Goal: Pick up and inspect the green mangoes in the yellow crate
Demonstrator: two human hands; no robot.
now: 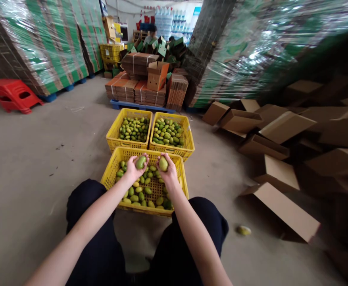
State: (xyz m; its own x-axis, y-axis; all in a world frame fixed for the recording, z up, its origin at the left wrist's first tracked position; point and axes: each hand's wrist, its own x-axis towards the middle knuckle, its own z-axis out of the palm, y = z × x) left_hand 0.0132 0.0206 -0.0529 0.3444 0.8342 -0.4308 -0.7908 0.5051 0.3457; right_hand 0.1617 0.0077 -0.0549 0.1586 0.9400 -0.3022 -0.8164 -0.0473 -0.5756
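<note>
My left hand point(135, 168) is closed round a green mango point(141, 162), its fingers curled about the sides. In my right hand point(169, 171) sits a yellower mango point(163, 163), gripped between fingers and palm. Both hands are held over the near yellow crate point(144, 211), a little apart from each other. Loose green and yellowish mangoes point(134, 198) lie in this crate, and part of its slatted floor shows between them. Two more yellow crates, a left one point(110, 137) and a right one point(189, 141), stand just behind, each well filled with mangoes.
A single mango point(243, 230) lies on the floor at right, near scattered open cardboard boxes point(287, 206). Bundled flat cartons point(122, 88) rest on a blue pallet point(141, 106) ahead. A red stool point(13, 94) and wrapped stacks point(57, 43) stand left. A person point(150, 35) is far back.
</note>
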